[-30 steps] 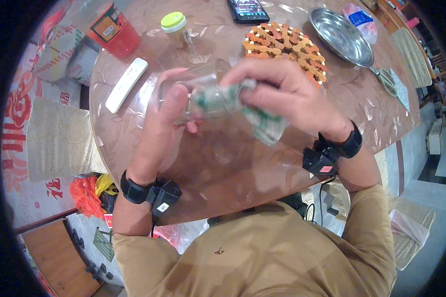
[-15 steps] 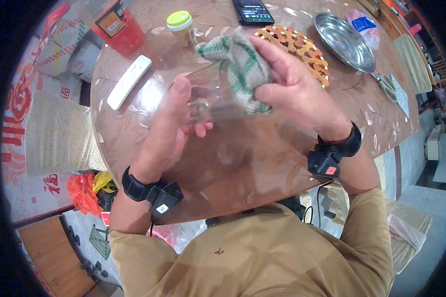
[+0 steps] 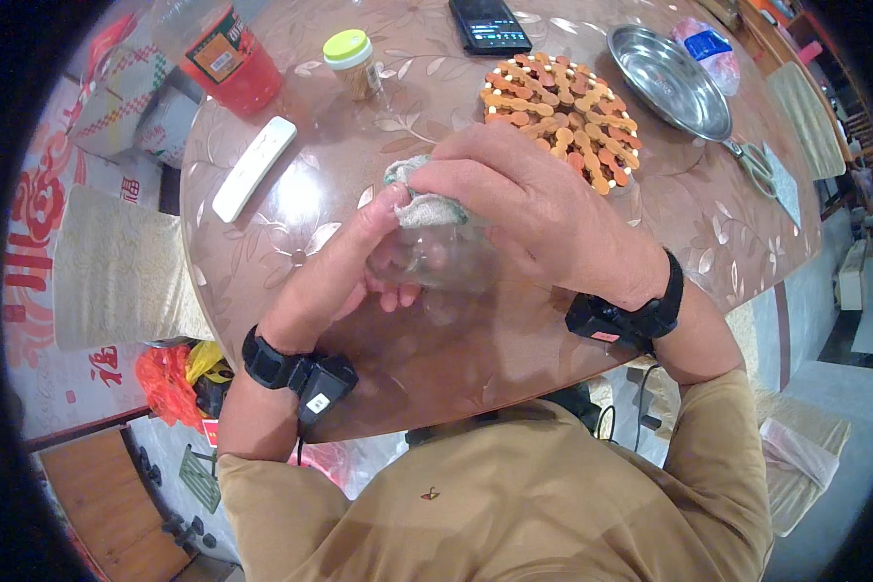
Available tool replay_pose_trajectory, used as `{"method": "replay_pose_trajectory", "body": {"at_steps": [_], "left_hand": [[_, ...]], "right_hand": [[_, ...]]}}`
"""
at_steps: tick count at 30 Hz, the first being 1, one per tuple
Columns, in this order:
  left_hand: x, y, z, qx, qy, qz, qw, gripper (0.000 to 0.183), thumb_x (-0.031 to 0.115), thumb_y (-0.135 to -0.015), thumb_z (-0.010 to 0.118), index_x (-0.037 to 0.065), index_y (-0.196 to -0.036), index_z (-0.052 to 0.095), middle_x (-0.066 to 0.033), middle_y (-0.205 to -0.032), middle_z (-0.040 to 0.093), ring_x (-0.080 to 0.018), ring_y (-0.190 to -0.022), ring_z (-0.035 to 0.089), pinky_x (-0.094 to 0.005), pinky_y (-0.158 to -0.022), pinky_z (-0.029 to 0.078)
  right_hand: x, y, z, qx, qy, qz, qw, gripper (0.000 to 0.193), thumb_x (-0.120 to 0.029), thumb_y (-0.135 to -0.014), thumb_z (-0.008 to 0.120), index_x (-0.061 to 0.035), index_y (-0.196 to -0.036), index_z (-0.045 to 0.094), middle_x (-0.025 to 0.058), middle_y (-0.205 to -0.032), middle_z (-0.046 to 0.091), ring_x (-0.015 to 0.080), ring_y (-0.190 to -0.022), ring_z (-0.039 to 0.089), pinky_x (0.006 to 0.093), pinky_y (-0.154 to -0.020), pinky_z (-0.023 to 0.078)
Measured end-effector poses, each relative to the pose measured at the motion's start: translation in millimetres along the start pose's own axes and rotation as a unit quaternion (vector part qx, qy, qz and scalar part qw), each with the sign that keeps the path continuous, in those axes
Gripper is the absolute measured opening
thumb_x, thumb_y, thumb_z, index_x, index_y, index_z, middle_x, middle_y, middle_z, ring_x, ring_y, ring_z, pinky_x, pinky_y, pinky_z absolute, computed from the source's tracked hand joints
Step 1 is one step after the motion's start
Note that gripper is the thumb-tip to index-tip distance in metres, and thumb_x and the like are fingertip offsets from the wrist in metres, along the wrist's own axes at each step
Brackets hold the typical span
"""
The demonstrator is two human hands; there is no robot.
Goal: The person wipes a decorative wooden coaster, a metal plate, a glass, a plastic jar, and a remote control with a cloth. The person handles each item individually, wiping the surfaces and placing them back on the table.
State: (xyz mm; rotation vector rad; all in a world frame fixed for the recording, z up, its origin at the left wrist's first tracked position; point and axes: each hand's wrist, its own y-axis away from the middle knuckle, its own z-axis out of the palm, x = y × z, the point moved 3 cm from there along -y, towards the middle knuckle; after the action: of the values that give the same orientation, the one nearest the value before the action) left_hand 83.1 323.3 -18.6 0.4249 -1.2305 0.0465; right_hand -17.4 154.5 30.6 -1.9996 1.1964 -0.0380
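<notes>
Near the person's side of the round orange-and-brown mat, and to its left, the left hand grasps a clear vessel, while the right hand grips a grey-and-green cloth against the vessel's upper side; whether any cloth is tucked inside cannot be told. On the tabletop, a green-lidded jar and a white oblong case lie left of the mat, a phone just beyond it, and a steel bowl to its right.
</notes>
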Motion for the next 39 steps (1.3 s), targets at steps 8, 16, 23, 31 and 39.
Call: {"method": "replay_pose_trajectory", "body": {"at_steps": [8, 16, 23, 31, 39], "left_hand": [[6, -2, 18, 0.075, 0.040, 0.118, 0.989, 0.062, 0.052, -0.099, 0.048, 0.010, -0.143, 0.032, -0.0082, -0.127, 0.052, -0.0173, -0.103, 0.059, -0.0291, -0.075, 0.050], [7, -6, 8, 0.122, -0.155, 0.216, 0.956, 0.069, 0.059, -0.097, 0.048, 0.004, -0.138, 0.036, -0.0100, -0.119, 0.054, -0.0140, -0.093, 0.059, -0.0270, -0.071, 0.051], [3, -3, 7, 0.018, -0.009, 0.041, 0.999, 0.067, 0.061, -0.101, 0.031, 0.005, -0.137, 0.038, -0.0108, -0.117, 0.054, -0.0133, -0.093, 0.059, -0.0254, -0.070, 0.051], [6, -10, 11, 0.121, -0.246, 0.275, 0.922, 0.066, 0.044, -0.090, 0.065, 0.004, -0.136, 0.038, -0.0126, -0.128, 0.045, -0.0232, -0.118, 0.049, -0.0368, -0.098, 0.045], [18, 0, 35, 0.167, -0.496, 0.376, 0.765, 0.095, 0.019, -0.061, 0.092, 0.006, -0.136, 0.036, -0.0160, -0.130, 0.043, -0.0291, -0.116, 0.051, -0.0391, -0.099, 0.046]], "right_hand": [[4, 4, -6, 0.047, 0.011, 0.118, 0.992, 0.041, 0.002, -0.075, 0.064, -0.0039, -0.115, 0.060, 0.0158, -0.101, 0.061, 0.0347, -0.088, 0.061, 0.0403, -0.077, 0.052], [12, 4, -5, 0.032, -0.044, 0.170, 0.984, 0.029, -0.005, -0.081, 0.063, -0.0016, -0.109, 0.058, 0.0182, -0.096, 0.061, 0.0392, -0.091, 0.061, 0.0434, -0.078, 0.051], [6, 2, -7, 0.042, -0.029, 0.111, 0.992, 0.027, -0.004, -0.080, 0.064, -0.0029, -0.106, 0.057, 0.0183, -0.097, 0.062, 0.0392, -0.092, 0.062, 0.0437, -0.076, 0.052], [12, 7, -12, -0.010, 0.011, 0.164, 0.986, 0.030, -0.008, -0.083, 0.064, 0.0014, -0.112, 0.058, 0.0193, -0.097, 0.062, 0.0398, -0.092, 0.061, 0.0421, -0.077, 0.050], [9, 5, -10, -0.045, -0.032, 0.209, 0.976, 0.027, -0.009, -0.086, 0.060, 0.0016, -0.110, 0.057, 0.0189, -0.092, 0.061, 0.0388, -0.087, 0.060, 0.0424, -0.075, 0.048]]}}
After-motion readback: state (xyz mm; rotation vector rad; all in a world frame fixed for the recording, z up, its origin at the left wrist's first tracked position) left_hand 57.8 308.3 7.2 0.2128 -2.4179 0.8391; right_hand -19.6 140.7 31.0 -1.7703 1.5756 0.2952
